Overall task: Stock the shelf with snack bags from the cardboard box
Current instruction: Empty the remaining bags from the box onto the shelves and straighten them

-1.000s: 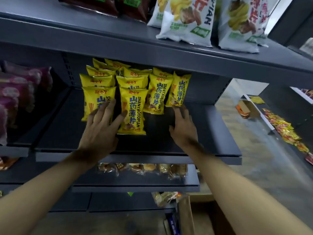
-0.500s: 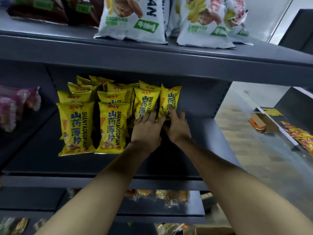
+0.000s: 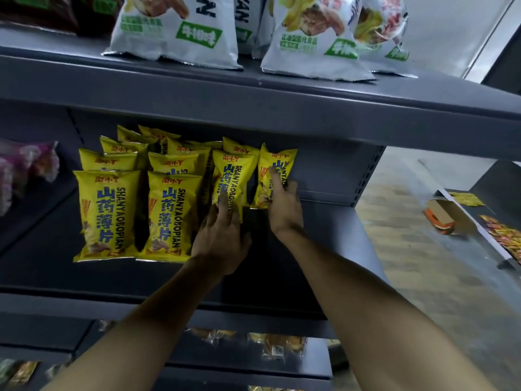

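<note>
At the far left edge of the middle shelf (image 3: 324,249) sit blurred pink bags (image 3: 25,167). Next come the yellow bags (image 3: 107,215), standing upright in rows that run toward the back of the shelf: two full-face bags in front, then smaller-looking ones stacked behind them.

The left hand (image 3: 221,238) reaches in from below, its fingers (image 3: 224,201) stretched out straight and pressed against the front of the third bag (image 3: 234,176), at its lower part. The palm hangs over the bare shelf just beside the second front bag; nothing is gripped.

Just to the right, the right hand (image 3: 283,204) is on the end bag (image 3: 275,170), the last of the row, which stands tilted and close to the perforated back panel (image 3: 338,176). The index finger lies up the bag's face while the other fingers curl round its right edge, so this hand holds the bag. The two hands are near each other but do not touch.

Above, white bags (image 3: 180,32) with green labels stand on the top shelf (image 3: 282,94), with dark bags at its left end. Below, clear-wrapped goods (image 3: 276,345) lie on the lower shelf. At far right, across the aisle floor (image 3: 408,235), an orange box (image 3: 439,215) and small yellow-red packets (image 3: 504,235) lie on another shelf unit.
</note>
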### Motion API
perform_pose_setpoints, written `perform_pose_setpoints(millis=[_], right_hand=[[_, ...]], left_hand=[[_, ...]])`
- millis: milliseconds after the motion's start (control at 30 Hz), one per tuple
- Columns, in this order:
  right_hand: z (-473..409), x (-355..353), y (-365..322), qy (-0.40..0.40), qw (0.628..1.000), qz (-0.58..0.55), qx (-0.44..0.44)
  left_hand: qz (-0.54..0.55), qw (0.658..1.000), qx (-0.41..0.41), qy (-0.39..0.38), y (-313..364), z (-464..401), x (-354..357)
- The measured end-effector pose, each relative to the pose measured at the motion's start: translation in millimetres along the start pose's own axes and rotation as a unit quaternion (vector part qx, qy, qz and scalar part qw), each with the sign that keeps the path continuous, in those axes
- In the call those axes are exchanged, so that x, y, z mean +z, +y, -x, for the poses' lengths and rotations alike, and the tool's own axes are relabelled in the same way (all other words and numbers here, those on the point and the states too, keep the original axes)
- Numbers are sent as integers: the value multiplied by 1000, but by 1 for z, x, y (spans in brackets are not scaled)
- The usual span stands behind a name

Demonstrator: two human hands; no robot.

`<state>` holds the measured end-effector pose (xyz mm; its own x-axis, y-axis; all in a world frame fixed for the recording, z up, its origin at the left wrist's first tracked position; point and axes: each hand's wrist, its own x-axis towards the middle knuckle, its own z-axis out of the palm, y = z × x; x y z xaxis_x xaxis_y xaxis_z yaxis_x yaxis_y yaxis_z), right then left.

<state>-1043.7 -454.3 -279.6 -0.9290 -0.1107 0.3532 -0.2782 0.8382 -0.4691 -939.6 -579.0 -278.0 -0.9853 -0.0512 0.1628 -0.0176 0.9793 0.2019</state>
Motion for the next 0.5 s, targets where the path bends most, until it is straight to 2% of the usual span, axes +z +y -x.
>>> perform_pose_setpoints(millis=[167, 367, 500], right_hand=[[0, -13, 6, 0, 999, 42, -22], [-4, -5, 0, -37, 999, 33, -17], [-6, 1, 3, -17, 997, 73, -20]], left_hand=[[-2, 1000, -7, 2, 1, 1, 1], [-23, 999, 16, -18, -3, 13, 0], [-14, 999, 18, -26, -6, 16, 1]])
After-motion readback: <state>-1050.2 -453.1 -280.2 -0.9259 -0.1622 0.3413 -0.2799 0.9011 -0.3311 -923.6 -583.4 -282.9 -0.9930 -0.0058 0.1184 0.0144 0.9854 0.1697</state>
